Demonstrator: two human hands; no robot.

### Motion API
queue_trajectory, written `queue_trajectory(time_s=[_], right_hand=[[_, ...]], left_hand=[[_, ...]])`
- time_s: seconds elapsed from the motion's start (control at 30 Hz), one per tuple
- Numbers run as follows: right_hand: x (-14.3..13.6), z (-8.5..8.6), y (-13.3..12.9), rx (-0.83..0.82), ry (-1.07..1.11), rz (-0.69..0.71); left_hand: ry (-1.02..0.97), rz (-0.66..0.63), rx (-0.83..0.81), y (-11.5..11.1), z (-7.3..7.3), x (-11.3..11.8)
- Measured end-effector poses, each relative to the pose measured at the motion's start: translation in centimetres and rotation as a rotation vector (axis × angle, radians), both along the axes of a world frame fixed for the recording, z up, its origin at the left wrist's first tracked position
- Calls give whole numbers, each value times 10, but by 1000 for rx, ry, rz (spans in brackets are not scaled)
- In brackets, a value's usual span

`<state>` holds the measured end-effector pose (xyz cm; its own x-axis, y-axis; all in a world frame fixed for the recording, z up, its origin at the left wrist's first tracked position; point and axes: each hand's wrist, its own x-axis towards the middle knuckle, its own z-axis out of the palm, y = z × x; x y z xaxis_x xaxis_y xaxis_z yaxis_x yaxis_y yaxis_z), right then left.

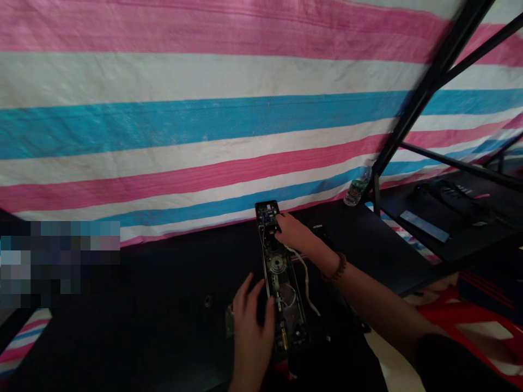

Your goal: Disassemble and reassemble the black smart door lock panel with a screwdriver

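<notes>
A long black device (pixel 278 263) lies opened on the dark table, showing a circuit board at its far end, a round part midway and brass-coloured parts near its front. My right hand (pixel 293 233) reaches over the far end with its fingers bent down beside the circuit board; what its fingertips hold, if anything, is hidden. Along the device's near left edge is my left hand (pixel 253 321), its fingers spread and nothing visible in its grasp. A pale cable (pixel 305 277) curves down the right side of the device. Left of my left hand lies a small flat piece (pixel 229 321).
A small ring-like part (pixel 208 300) lies on the black table (pixel 163 283). A plastic bottle (pixel 358 185) stands at the back right, beside a black metal frame (pixel 408 121). Another table on the right bears a flat light-coloured bar (pixel 425 226) and dark items. Striped sheeting hangs behind.
</notes>
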<state>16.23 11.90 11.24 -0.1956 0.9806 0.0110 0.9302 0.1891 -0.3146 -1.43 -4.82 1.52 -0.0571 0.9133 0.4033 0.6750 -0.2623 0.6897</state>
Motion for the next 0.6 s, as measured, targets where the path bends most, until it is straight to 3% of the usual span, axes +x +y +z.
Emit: queue_trajectory(time_s=[0.07, 0.17, 0.27, 0.47, 0.6], right_hand=[[-5, 0, -1, 7, -33, -42], [-9, -2, -3, 23, -46, -63], [-9, -8, -4, 110, -56, -57], [-8, -27, -5, 369, -26, 52], [-4, -18, -4, 483, 33, 55]], left_hand=[[11, -75, -13, -12, -8, 28], [8, -102, -57, -23, -23, 47], [-10, -91, -79, -26, -30, 47], [-25, -93, -88, -24, -30, 46], [-52, -107, -107, -24, -31, 47]])
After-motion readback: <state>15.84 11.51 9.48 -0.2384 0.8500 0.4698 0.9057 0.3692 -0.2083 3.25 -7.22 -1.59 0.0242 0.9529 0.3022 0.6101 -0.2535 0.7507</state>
